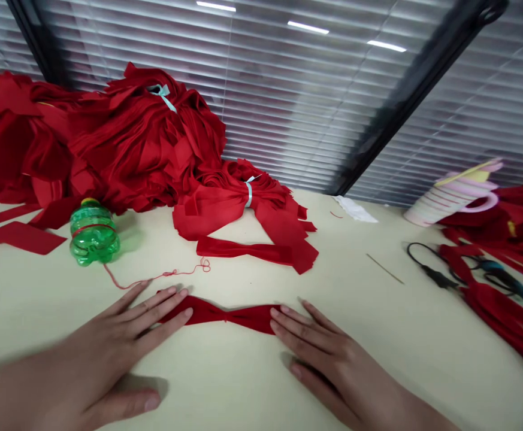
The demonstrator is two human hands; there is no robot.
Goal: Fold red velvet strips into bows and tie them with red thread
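A red fabric bow (pixel 227 315), pinched narrow at its middle, lies flat on the pale table before me. My left hand (pixel 126 335) rests with spread fingers over the bow's left end, the thumb apart on the tabletop. On the right end lie the fingertips of my right hand (pixel 324 347), its fingers stretched out. Just beyond the bow, a thin red thread (pixel 166 274) trails from a green plastic bottle piece (pixel 93 233) that has red thread wound round it. Behind sits another gathered red fabric strip (pixel 245 249).
Heaps of red fabric strips (pixel 139 137), some tied with pale ribbon, line the back left. A striped mug (pixel 450 194) leans at the right, near a black cord (pixel 432 272), a blue-handled tool (pixel 508 281) and more red fabric (pixel 490 299). Blinds (pixel 279 102) rise behind the table.
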